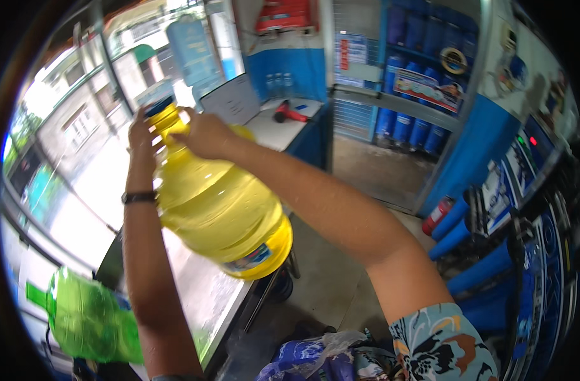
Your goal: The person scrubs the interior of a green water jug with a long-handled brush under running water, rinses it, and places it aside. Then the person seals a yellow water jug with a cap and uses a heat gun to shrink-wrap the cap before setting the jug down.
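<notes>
A large yellow see-through water jug stands tilted before me, its base towards me and its neck towards the window. On its mouth sits a dark blue cap. My left hand grips the left side of the neck, just under the cap, its fingers partly hidden. From the other side my right hand holds the neck and shoulder of the same jug. Below the jug is a bright, pale tabletop. At lower left a green water jug lies on its side, partly behind my left forearm.
A white counter at the back bears a red heat gun and several clear bottles. Blue containers fill shelves behind a metal-framed door. To the right are a fire extinguisher and blue filter cylinders.
</notes>
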Action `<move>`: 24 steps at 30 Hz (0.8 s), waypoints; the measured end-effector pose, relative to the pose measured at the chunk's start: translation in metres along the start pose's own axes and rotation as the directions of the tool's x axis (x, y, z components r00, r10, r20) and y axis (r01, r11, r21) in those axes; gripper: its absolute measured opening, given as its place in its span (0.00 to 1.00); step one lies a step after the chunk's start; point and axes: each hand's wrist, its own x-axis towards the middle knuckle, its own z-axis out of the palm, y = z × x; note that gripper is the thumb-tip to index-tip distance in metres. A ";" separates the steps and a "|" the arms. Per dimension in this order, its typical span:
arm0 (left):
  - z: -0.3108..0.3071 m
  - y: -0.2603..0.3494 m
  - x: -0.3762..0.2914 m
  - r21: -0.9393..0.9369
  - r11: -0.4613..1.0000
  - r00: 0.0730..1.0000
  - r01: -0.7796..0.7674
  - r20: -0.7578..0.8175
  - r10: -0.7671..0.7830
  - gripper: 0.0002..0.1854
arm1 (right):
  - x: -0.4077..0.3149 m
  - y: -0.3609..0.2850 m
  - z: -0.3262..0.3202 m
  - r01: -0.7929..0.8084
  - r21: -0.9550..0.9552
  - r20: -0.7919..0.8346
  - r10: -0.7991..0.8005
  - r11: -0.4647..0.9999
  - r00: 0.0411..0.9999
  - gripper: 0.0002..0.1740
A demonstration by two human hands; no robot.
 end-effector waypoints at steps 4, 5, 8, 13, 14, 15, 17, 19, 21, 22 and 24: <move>0.025 -0.016 -0.062 0.141 0.908 0.906 -0.394 -0.103 0.410 0.28 | -0.097 0.054 -0.035 0.250 -0.221 -0.054 -0.267 0.943 0.962 0.30; 0.035 -0.023 -0.092 0.162 0.784 0.787 -0.599 -0.066 0.614 0.26 | -0.125 0.073 -0.050 0.285 -0.154 -0.070 -0.298 0.946 0.952 0.30; 0.084 -0.055 -0.192 0.323 0.493 0.548 -0.808 0.103 0.830 0.18 | -0.212 0.127 -0.100 0.009 -0.280 0.037 0.001 0.960 0.999 0.29; 0.174 -0.114 -0.258 -0.186 0.906 0.103 -0.381 0.965 0.242 0.14 | -0.371 0.191 -0.212 -0.579 -0.361 -0.291 0.502 0.731 0.815 0.22; 0.196 -0.127 -0.268 -0.255 0.899 -0.055 -0.355 0.966 0.252 0.13 | -0.407 0.194 -0.237 -0.664 -0.388 -0.421 0.518 0.639 0.744 0.20; 0.214 -0.136 -0.275 -0.246 0.905 -0.212 -0.347 0.961 0.179 0.12 | -0.439 0.198 -0.262 -0.731 -0.415 -0.549 0.492 0.541 0.676 0.20; 0.240 -0.148 -0.292 -0.163 0.942 -0.354 -0.294 0.934 0.051 0.12 | -0.509 0.190 -0.305 -0.872 -0.247 -0.772 0.459 0.423 0.441 0.14; 0.267 -0.154 -0.301 -0.185 0.929 -0.433 -0.321 0.901 0.030 0.13 | -0.575 0.173 -0.342 -0.944 -0.290 -0.897 0.301 0.155 0.325 0.10; 0.297 -0.154 -0.309 -0.165 0.929 -0.425 -0.332 0.905 0.009 0.13 | -0.634 0.153 -0.376 -0.983 -0.179 -0.969 0.178 -0.042 0.169 0.09; 0.315 -0.153 -0.314 -0.200 0.930 -0.414 -0.307 0.908 0.059 0.13 | -0.660 0.145 -0.388 -0.981 -0.103 -0.990 0.116 -0.166 0.084 0.09; 0.348 -0.149 -0.326 -0.226 0.932 -0.419 -0.283 0.904 0.092 0.14 | -0.705 0.130 -0.408 -0.946 -0.008 -1.000 0.022 -0.325 0.000 0.09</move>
